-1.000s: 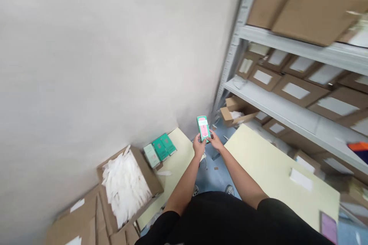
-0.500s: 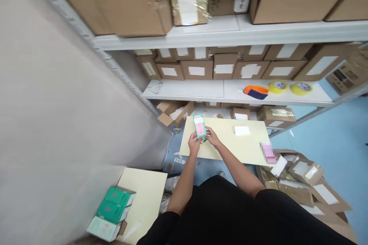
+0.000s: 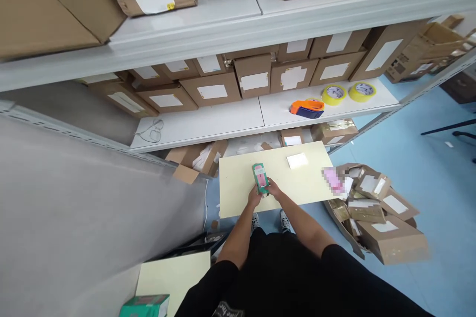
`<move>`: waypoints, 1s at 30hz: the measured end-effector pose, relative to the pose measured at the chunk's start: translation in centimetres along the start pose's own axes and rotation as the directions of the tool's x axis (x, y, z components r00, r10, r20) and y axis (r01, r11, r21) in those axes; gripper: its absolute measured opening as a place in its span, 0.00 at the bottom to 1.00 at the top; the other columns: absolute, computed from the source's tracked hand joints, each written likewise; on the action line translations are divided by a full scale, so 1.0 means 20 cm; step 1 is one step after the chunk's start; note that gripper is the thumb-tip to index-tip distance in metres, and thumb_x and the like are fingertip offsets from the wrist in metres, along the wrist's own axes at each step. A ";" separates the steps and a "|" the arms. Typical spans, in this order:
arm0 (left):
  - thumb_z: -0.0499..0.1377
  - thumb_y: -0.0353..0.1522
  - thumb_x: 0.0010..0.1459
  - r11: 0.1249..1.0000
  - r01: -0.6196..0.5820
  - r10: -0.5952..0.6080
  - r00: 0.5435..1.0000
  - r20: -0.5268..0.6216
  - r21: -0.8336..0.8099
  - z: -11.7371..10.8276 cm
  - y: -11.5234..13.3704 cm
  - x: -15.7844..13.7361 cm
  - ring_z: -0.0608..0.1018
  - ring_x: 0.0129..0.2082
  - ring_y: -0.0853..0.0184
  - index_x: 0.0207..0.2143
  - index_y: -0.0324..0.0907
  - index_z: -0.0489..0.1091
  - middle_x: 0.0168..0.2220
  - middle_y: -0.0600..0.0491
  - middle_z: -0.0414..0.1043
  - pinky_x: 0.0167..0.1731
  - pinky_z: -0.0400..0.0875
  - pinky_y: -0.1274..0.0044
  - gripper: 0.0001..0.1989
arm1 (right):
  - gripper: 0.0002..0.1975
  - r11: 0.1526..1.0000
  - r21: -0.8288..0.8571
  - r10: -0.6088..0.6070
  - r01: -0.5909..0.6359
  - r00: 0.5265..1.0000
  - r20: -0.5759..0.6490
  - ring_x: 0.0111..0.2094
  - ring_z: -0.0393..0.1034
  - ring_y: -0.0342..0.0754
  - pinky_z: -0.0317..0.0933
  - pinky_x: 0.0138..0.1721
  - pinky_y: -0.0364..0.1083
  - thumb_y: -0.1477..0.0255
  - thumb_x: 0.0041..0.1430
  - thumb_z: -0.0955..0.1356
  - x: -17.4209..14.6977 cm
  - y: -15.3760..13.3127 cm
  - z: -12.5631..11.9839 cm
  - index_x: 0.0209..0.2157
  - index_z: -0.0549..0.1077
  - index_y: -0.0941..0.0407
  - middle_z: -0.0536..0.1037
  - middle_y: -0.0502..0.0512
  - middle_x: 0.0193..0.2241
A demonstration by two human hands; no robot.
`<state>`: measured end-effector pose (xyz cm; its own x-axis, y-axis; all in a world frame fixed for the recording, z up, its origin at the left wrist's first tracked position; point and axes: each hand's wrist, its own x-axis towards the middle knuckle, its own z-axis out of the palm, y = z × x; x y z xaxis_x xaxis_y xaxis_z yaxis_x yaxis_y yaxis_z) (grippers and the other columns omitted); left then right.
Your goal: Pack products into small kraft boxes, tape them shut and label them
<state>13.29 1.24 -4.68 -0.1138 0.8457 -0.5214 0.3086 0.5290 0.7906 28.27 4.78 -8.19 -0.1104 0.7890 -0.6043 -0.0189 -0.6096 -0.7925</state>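
Green-and-pink box (image 3: 261, 177) | gripped at near end, between left hand (image 3: 254, 197) and right hand (image 3: 274, 188) | over cream table (image 3: 238, 185), swung in from beside it | means: handling now above table, flat white item (image 3: 297, 160) near its far edge

A pale yellow table (image 3: 238, 178) bears a white rectangular item (image 3: 296, 160) and, at its right end, a pink object (image 3: 333, 180) (pixelated). Behind, a white shelf (image 3: 208, 123) carries brown cardboard boxes (image 3: 228, 82), an orange-and-blue item (image 3: 307, 108) and two yellow tape rolls (image 3: 333, 95). Blue floor (image 3: 439, 198) supports a heaped carton (image 3: 342, 230).
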 end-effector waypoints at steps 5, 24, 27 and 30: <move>0.73 0.37 0.48 0.993 -0.001 0.003 1.000 0.013 -0.115 0.01 -0.10 0.06 0.81 0.52 0.50 0.60 0.43 0.74 0.51 0.44 0.82 0.53 0.75 0.61 0.35 | 0.25 0.998 -0.008 -0.064 0.063 0.980 -0.189 0.27 0.73 0.48 0.72 0.27 0.48 0.67 0.47 0.71 0.00 0.15 0.03 0.50 0.74 0.51 0.80 0.51 0.33; 0.62 0.46 0.63 0.984 0.082 -0.073 0.995 0.065 -0.156 -0.31 0.26 0.19 0.81 0.53 0.54 0.59 0.39 0.73 0.57 0.37 0.76 0.53 0.75 0.65 0.28 | 0.23 0.915 -0.341 -0.284 0.217 0.946 -0.160 0.42 0.78 0.53 0.72 0.47 0.51 0.66 0.49 0.74 0.06 -0.43 0.13 0.49 0.79 0.51 0.84 0.51 0.41; 0.71 0.33 0.52 0.988 -0.149 0.148 0.989 -0.027 -0.040 -0.37 0.35 0.23 0.73 0.64 0.53 0.67 0.44 0.67 0.69 0.41 0.64 0.63 0.67 0.66 0.39 | 0.16 0.881 -0.361 -0.357 0.305 0.930 -0.085 0.40 0.77 0.54 0.72 0.47 0.51 0.68 0.50 0.72 0.06 -0.46 0.14 0.42 0.81 0.51 0.84 0.50 0.36; 0.72 0.24 0.46 0.907 -0.410 0.401 0.911 0.096 0.101 -0.43 0.45 0.26 0.72 0.64 0.52 0.66 0.47 0.68 0.70 0.43 0.63 0.65 0.64 0.66 0.43 | 0.09 0.850 -0.407 -0.370 0.335 0.929 -0.008 0.38 0.78 0.54 0.72 0.46 0.51 0.70 0.48 0.72 0.08 -0.51 0.13 0.34 0.82 0.52 0.83 0.49 0.31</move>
<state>7.39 11.04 2.42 0.1104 0.9758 -0.1885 0.4219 0.1257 0.8979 25.63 12.00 -0.90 -0.0875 0.9591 -0.2693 0.3511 -0.2233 -0.9093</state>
